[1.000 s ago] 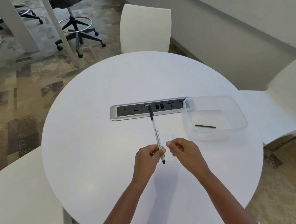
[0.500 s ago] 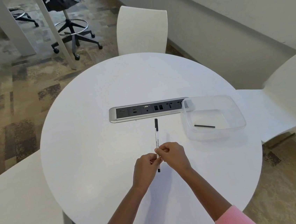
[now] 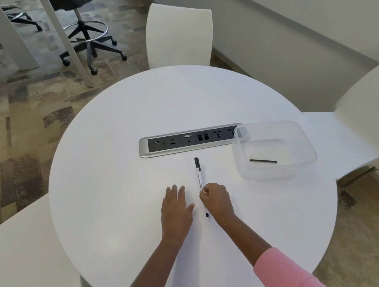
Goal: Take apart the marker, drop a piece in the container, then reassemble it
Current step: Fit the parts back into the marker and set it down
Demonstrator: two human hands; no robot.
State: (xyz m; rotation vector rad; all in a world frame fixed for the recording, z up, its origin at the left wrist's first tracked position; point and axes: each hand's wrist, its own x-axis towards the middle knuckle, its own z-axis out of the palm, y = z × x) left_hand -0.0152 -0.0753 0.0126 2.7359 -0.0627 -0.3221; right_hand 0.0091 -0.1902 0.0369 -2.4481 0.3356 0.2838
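Observation:
A slim white marker [image 3: 200, 179] with black ends lies along the round white table [image 3: 119, 150], its far tip pointing at the power strip. My right hand [image 3: 215, 201] is closed around the marker's near half. Just left of it, my left hand [image 3: 175, 206] rests flat on the table with fingers spread, holding nothing. At the right stands a clear plastic container [image 3: 300, 136], and a thin black stick-shaped piece [image 3: 263, 161] lies on its floor.
A silver and black power strip [image 3: 188, 141] is set into the table's middle, touching the container's left corner. White chairs stand at the far side [image 3: 179, 32], right [image 3: 368, 120] and left [image 3: 21, 266]. A black office stool [image 3: 85, 32] is on the carpet beyond.
Both hands held the marker raised over the table; now it is lowered onto the table. My left hand has let go and lies flat beside it. My right hand still grips it.

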